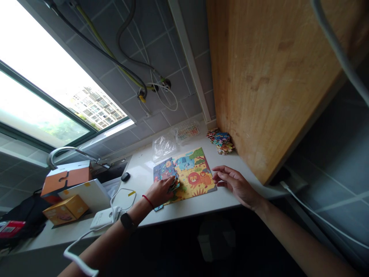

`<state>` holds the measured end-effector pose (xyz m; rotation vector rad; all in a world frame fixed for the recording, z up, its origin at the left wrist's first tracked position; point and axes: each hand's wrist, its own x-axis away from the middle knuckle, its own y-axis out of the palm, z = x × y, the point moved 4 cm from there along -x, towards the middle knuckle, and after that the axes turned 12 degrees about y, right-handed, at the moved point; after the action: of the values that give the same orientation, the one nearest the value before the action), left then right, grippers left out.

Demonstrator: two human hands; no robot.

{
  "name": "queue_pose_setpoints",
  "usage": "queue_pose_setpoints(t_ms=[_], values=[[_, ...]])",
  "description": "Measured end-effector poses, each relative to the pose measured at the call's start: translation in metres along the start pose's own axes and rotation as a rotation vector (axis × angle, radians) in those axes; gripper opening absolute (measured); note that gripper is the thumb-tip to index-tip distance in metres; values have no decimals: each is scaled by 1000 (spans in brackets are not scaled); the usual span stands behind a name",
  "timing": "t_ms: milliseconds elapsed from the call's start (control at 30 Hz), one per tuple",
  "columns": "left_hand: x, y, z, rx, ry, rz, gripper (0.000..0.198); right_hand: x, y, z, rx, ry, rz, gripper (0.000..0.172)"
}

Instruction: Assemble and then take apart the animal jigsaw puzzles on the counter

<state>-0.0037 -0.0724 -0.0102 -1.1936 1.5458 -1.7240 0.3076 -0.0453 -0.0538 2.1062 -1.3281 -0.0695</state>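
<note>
A colourful animal jigsaw puzzle [187, 187] lies on the white counter, with lions, a blue elephant and a tree on its yellow part. Its left side shows a separate dark blue picture [161, 169]. Over the seam between them, my left hand [161, 191] is closed on a small bunch of jigsaw pieces [174, 185]; the fingers partly hide it. My right hand [238, 186] hovers by the puzzle's right edge, fingers loosely curled and apart, holding nothing I can see. One loose piece [158, 208] sits near the counter's front edge.
Piled jigsaw pieces [223, 142] stand against the wooden panel [245, 88]. Behind the puzzle lie crumpled clear plastic bags [164, 147]. To the left are a black mouse [125, 177], a white power strip [105, 218], boxes [67, 209] and a sink tap [72, 149].
</note>
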Motion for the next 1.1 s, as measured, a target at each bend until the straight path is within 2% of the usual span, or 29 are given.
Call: queue_pose_setpoints(t_ms=[100, 267, 400, 533, 667, 833, 867, 1000, 1100], values=[[2, -4, -4, -9, -19, 87, 53, 0, -1, 1, 2, -1, -6, 36], [5, -10, -17, 40, -178, 150, 42, 0, -2, 1, 3, 0, -6, 36], [2, -10, -16, 40, -233, 143, 34, -1, -1, 1, 5, 2, -5, 36], [-4, -10, -15, 5, -246, 88, 19, -2, -1, 2, 4, 5, -7, 35], [-6, -14, -23, 46, -183, 57, 26, -1, -1, 1, 10, 0, -1, 35], [-6, -21, -32, 13, -231, 215, 38, 1, 0, -1, 12, -1, 0, 35], [-8, -20, -31, 11, -234, 218, 41, 1, 0, -1, 12, -2, 3, 35], [-22, -8, -23, 65, -171, 80, 50, 1, -1, 1, 18, -4, 7, 36], [-30, -8, -24, 57, -152, 29, 49, 0, -1, 2, 28, -6, -7, 36]])
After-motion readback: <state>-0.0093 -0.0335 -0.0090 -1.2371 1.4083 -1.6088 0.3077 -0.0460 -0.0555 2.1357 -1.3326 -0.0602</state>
